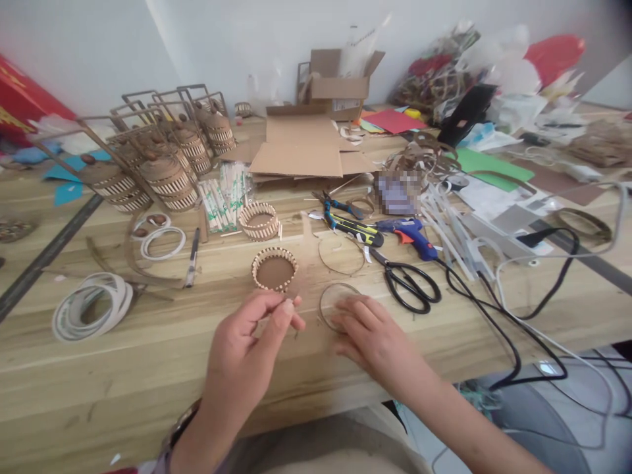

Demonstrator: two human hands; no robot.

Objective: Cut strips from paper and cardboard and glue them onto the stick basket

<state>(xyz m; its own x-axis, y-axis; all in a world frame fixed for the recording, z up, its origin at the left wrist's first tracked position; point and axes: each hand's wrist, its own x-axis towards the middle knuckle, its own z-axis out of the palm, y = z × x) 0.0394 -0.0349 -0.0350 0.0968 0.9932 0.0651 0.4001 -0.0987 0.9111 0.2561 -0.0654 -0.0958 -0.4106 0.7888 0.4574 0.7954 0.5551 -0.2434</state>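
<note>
My left hand [249,349] is closed in a pinch at the front of the table. Whatever lies between its thumb and fingers is too small to name. Just beyond it stands a small round basket [274,271] with a brown base and a rim of short pale sticks. A second stick-walled ring [259,222] sits behind that one. My right hand [368,327] is low over the table, smeared by motion, its fingers over a thin dark hoop [322,304]. I cannot tell whether it grips the hoop. Another thin hoop [340,270] lies farther back.
Black-handled scissors [412,286], a glue gun [412,236], a utility knife [355,229] and pliers [340,207] lie right of centre. Cables [503,355] cross the right edge. Rolls of white tape [93,306], a pen [192,257] and several lantern-like baskets [170,178] stand left. Cardboard [301,145] is behind.
</note>
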